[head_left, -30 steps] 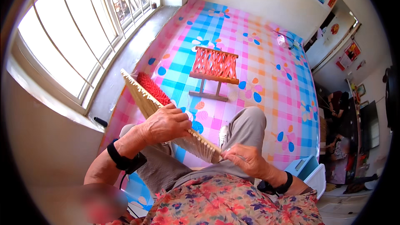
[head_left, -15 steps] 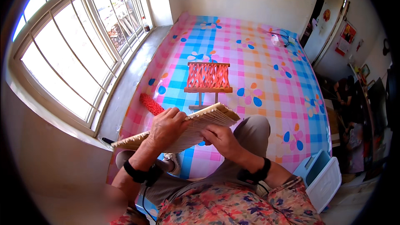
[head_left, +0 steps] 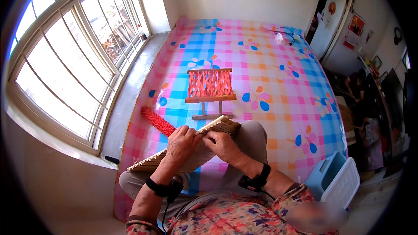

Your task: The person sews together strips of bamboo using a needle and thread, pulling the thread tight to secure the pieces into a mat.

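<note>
A pale slatted board (head_left: 224, 127), bordered by small white knots or beads, lies slanted over my lap, its right end higher in the picture. My left hand (head_left: 182, 144) grips its top edge near the middle, fingers bent over it. Just right of that, my right hand (head_left: 222, 147) has its fingers curled against the same edge; whatever is between the fingertips is too small to name. A long bundle of fringed red material (head_left: 157, 121) lies beyond the board at the left. Farther forward stands a wooden frame (head_left: 210, 98) wound with crisscrossed red strands.
I sit on a checked, flowered sheet (head_left: 283, 95). A barred window and grey sill (head_left: 148, 50) run along the left. A blue bin (head_left: 322, 174) with a white lid is at lower right. Two people (head_left: 357, 85) are in the dim room at right. Wires (head_left: 285, 32) lie at the back.
The board has swung round, its right end now raised toward the frame and its left end lowered. My right hand has moved up and leftward, close beside my left.
</note>
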Demonstrator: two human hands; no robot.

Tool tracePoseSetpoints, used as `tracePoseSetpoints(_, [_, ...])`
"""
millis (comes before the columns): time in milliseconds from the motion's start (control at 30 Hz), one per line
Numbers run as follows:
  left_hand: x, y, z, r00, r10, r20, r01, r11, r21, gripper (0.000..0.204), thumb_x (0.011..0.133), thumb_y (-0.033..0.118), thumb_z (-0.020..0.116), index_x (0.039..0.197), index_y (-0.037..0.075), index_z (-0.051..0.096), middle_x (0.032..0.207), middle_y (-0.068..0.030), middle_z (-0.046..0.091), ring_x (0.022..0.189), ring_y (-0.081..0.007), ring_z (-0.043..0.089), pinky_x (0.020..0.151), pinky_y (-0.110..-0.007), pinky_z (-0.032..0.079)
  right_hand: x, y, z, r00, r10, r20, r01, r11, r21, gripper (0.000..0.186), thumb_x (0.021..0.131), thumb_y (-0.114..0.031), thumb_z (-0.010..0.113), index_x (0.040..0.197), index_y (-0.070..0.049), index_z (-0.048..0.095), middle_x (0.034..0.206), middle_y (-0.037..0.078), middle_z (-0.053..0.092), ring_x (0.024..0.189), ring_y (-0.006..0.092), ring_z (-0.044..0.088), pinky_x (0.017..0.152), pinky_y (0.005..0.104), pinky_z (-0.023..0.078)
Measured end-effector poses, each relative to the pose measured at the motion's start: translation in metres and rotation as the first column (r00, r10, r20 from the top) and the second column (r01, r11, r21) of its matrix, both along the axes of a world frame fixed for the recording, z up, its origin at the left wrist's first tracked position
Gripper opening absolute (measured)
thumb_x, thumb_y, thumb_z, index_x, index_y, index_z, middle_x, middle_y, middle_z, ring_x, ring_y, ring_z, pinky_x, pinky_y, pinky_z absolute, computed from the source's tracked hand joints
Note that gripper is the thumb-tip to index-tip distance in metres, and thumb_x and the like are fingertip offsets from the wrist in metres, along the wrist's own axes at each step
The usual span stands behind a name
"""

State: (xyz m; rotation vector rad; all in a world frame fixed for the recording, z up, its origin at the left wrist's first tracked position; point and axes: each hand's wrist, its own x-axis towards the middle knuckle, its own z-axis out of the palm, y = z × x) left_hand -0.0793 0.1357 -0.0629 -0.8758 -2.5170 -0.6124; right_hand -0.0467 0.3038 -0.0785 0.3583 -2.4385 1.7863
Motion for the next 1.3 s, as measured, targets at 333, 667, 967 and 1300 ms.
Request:
tracePoseSetpoints(333, [0.008, 0.011, -0.001, 1.000, 0.002, -0.019, -0.002, 1.000, -0.019, 0.018, 0.078, 0.020, 0.067, 0.074, 0.008, 0.055, 0.073, -0.0076, 0.050, 0.073, -0.0270, 0.054, 0.061, -0.041, 0.045, 0.012, 0.005, -0.001, 0.999, 0.034, 0.027, -0.034, 0.999, -0.001, 0.017, 0.087, -0.014, 0.054, 0.081, 0.002, 0.059, 0.070, 0.020, 0.057, 0.058, 0.0190, 0.053, 0.059, 0.0351, 0.044])
tracePoseSetpoints(667, [-0.011, 0.005, 0.004, 0.991, 0.100, -0.092, -0.096, 0.994, 0.055, 0.013, 0.076, 0.013, 0.067, 0.081, 0.006, 0.057, 0.075, -0.0091, 0.052, 0.070, -0.0294, 0.056, 0.061, -0.039, 0.046, 0.096, 0.130, -0.005, 0.993, -0.069, -0.092, 0.104, 0.871, 0.481, 0.020, 0.085, -0.015, 0.059, 0.071, -0.002, 0.053, 0.071, 0.015, 0.055, 0.064, 0.0364, 0.054, 0.057, 0.0425, 0.045])
tracePoseSetpoints(967, [0.026, 0.019, 0.007, 0.990, 0.001, -0.142, 0.009, 0.997, 0.071, 0.020, 0.076, 0.015, 0.070, 0.076, 0.007, 0.052, 0.071, -0.0079, 0.048, 0.067, -0.0255, 0.051, 0.059, -0.039, 0.042, 0.237, 0.218, -0.048, 0.624, -0.468, 0.625, -0.373, 0.525, 0.765, 0.015, 0.077, -0.015, 0.065, 0.088, -0.005, 0.062, 0.083, 0.016, 0.058, 0.078, 0.0370, 0.058, 0.069, 0.0446, 0.048])
tracePoseSetpoints(1300, [0.050, 0.025, 0.010, 0.988, -0.116, -0.100, 0.113, 0.993, -0.034, 0.024, 0.074, 0.019, 0.071, 0.084, 0.004, 0.055, 0.071, -0.0057, 0.046, 0.065, -0.0224, 0.050, 0.056, -0.034, 0.039, 0.098, 0.075, 0.013, 0.983, -0.116, -0.139, 0.161, 0.912, 0.377, 0.044, 0.079, -0.013, 0.070, 0.120, -0.003, 0.054, 0.109, 0.018, 0.059, 0.099, 0.0371, 0.056, 0.086, 0.0398, 0.046])
